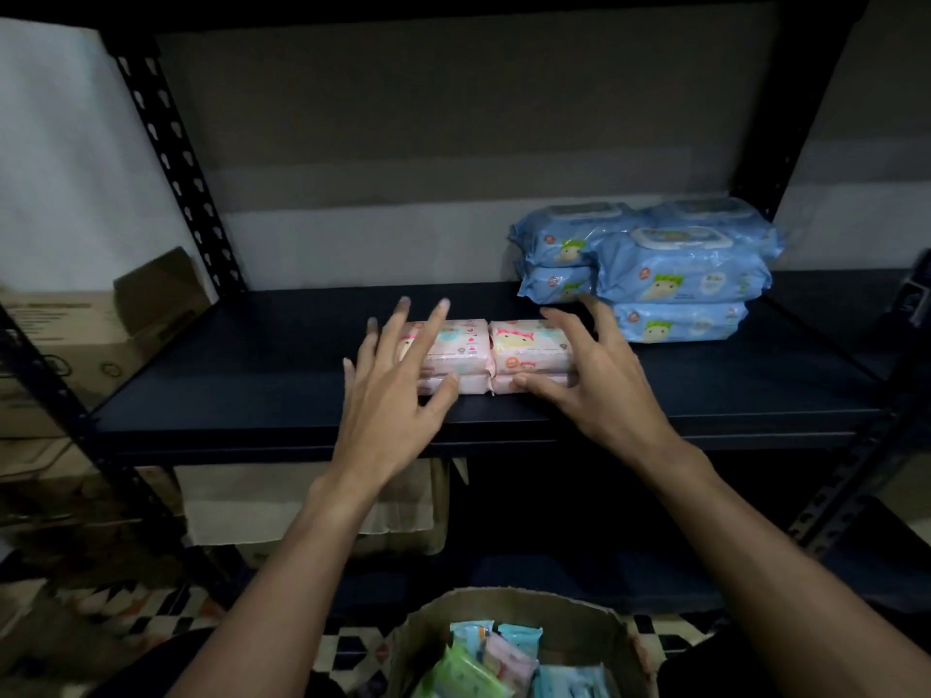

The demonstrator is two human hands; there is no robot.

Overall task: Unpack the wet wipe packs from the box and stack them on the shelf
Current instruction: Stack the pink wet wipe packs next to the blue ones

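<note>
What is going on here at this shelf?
A person is stocking a dark shelf with wet wipe packs. The left hand and right hand lie open, fingers spread, on the pink packs, which sit side by side near the front edge. Blue packs are stacked to their right. The cardboard box below holds more packs.

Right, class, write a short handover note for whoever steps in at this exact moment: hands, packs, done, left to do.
Left hand: open, fingers spread over the pink packs, left side.
Right hand: open, spread over their right side.
Pink packs stand two high, side by side, near the shelf front; blue packs stacked to their right.
Done: those stacks.
Left: the box below holds loose packs to shelve.
</note>
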